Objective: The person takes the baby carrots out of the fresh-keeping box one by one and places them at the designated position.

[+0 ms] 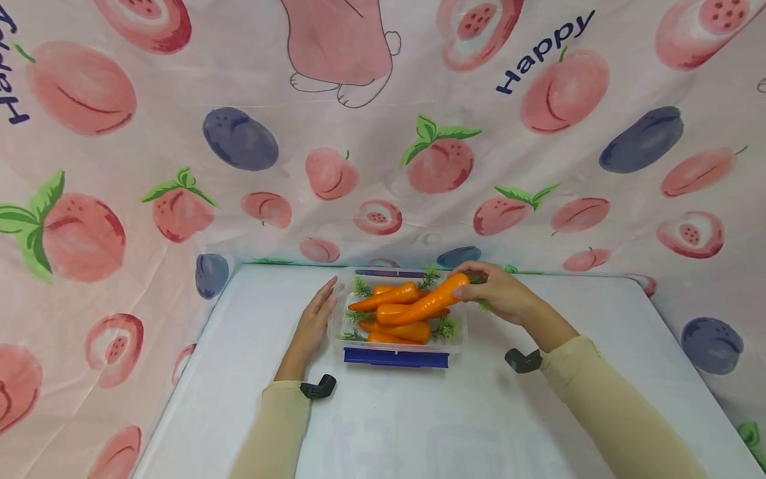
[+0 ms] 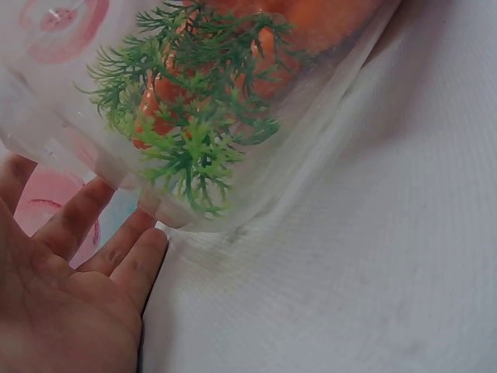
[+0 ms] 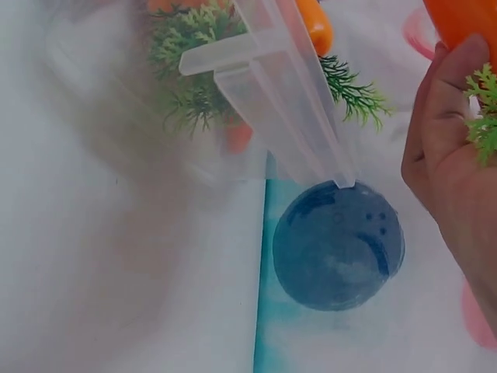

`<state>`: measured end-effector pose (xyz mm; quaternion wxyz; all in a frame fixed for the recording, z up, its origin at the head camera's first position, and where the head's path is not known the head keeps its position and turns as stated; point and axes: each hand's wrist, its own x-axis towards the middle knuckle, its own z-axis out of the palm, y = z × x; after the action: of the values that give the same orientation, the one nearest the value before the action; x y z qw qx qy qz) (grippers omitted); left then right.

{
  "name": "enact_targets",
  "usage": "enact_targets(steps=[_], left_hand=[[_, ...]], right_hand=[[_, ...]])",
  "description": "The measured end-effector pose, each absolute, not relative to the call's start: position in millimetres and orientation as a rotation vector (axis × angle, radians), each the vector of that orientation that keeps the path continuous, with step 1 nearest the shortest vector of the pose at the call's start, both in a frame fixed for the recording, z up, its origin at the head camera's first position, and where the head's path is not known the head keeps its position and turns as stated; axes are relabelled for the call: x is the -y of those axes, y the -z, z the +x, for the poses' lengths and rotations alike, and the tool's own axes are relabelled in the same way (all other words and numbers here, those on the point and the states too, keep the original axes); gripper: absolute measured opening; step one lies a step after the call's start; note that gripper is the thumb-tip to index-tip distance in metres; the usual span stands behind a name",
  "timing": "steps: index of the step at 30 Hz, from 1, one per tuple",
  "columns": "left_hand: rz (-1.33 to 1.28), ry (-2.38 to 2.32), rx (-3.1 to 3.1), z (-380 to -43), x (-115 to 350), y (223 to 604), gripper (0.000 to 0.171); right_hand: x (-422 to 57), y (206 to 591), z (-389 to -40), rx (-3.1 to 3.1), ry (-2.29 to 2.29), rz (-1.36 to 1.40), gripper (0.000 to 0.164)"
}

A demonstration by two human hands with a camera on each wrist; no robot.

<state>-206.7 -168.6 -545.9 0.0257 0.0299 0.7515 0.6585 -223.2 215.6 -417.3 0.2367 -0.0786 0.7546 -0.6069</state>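
Note:
A clear plastic box [image 1: 338, 336] with blue latches stands near the back of the white table. Several orange carrots [image 1: 395, 331] with green leafy tops lie inside it. My right hand [image 1: 501, 293] grips one more carrot [image 1: 432, 303] by its thick leafy end, its tip slanting down to the left over the pile. In the right wrist view, part of this orange carrot [image 3: 466, 17] shows at the fingers, beyond the box wall [image 3: 272, 101]. My left hand [image 1: 311, 327] rests at the box's left side; the left wrist view shows its fairly straight fingers [image 2: 116, 245] touching the wall.
A front latch [image 1: 395, 358] hangs folded down from the box, and another flap [image 1: 385, 273] is at the back. Behind the table [image 1: 383, 426] hangs a fruit-patterned cloth [image 1: 371, 126]. Black wrist devices [image 1: 320, 387] sit at both sleeves.

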Motion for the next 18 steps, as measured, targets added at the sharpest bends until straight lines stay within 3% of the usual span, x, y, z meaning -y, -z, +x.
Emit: enact_targets(steps=[4,10,18], left_hand=[[0.092,-2.046,-2.313,-207.4,169.0,544.4,0.046],[0.079,-2.027,-2.297,-205.8,168.3,538.9,0.047],[0.047,-1.98,-2.303,-200.0,166.0,525.1,0.05]], right_hand=[[-222.7,416.5,-221.6,-2.045,1.727,-0.21,0.042],[-232.0,417.0,-219.6,-1.962,1.841,-0.185,0.025],[-242.7,417.2,-218.6,-1.913,1.922,-0.15,0.028]])
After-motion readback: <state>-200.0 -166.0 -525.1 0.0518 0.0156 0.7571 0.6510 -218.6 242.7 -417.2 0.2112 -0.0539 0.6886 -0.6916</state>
